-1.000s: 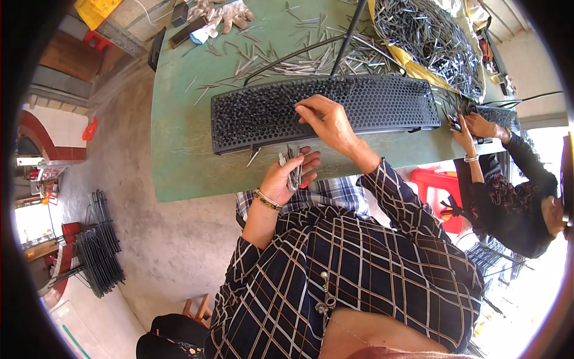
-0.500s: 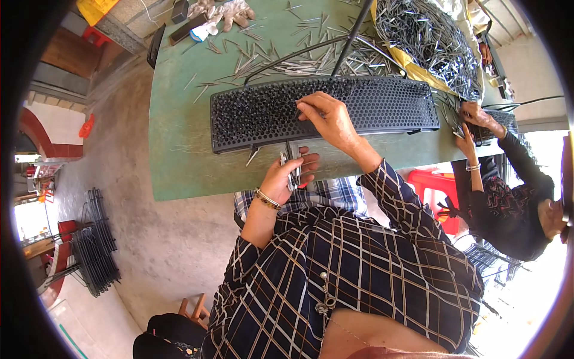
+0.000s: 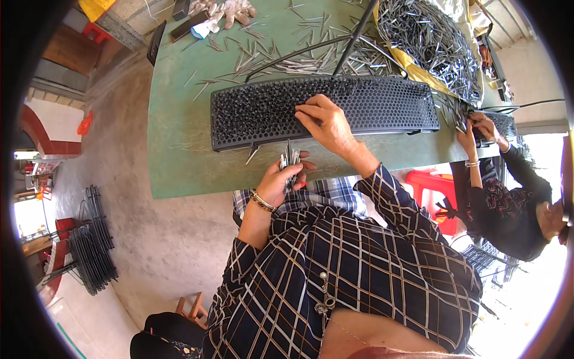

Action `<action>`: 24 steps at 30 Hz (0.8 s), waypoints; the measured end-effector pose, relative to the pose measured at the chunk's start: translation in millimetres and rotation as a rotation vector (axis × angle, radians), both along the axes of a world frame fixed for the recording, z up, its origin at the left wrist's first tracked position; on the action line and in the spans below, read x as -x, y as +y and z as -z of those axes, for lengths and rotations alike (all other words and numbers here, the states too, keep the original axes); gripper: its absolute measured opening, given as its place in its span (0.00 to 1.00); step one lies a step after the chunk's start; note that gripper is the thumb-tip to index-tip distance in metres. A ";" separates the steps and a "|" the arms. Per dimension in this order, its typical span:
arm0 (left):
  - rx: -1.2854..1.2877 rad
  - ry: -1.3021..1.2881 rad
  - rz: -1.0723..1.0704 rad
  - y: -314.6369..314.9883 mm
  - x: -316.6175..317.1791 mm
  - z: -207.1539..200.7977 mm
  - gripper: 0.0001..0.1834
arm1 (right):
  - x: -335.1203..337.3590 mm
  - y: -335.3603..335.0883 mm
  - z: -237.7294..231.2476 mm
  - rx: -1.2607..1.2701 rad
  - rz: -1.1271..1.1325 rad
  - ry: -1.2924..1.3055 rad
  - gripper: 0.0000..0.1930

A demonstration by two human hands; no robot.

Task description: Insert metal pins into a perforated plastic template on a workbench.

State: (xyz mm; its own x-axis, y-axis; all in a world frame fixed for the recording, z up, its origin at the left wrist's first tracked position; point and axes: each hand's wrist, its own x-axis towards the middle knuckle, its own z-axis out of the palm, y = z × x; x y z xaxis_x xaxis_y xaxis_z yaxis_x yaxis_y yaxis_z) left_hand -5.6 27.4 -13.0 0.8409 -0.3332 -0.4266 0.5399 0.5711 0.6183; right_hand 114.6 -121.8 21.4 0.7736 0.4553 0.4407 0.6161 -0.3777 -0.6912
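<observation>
Several metal strips (image 3: 290,159) lie in the left grip (image 3: 278,180) near the panel (image 3: 382,107).

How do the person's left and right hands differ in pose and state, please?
The left hand curls around thin metal strips; the right hand has thumb and forefinger close together, its hold unclear. The left hand is nearer the body; the right hand is over the black perforated panel. Bracelets circle the left wrist; the right wrist shows none. Both hands are ungloved.
</observation>
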 end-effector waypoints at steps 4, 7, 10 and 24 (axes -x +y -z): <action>-0.022 -0.004 0.009 -1.8 -1.8 -2.0 0.17 | 3.0 4.8 2.6 -0.019 0.035 0.018 0.09; -0.010 -0.024 0.012 -3.0 -1.1 -6.3 0.17 | 6.6 3.0 -7.8 -0.049 0.053 0.080 0.08; 0.033 -0.051 -0.016 -3.4 -1.5 -13.1 0.17 | 12.1 -2.8 -15.4 -0.093 0.059 0.250 0.09; 0.043 -0.042 0.044 -12.5 -13.9 -4.6 0.16 | 3.9 -12.4 -5.1 -0.269 0.158 0.496 0.09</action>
State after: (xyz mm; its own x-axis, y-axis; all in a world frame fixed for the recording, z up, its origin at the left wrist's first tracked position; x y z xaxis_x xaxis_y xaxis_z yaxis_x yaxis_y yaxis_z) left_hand 8.3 14.9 -8.4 0.8417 -0.3873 -0.3763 0.5395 0.5736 0.6164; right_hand 110.8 -134.2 26.5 0.9664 0.2397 0.0928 0.1449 -0.2101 -0.9669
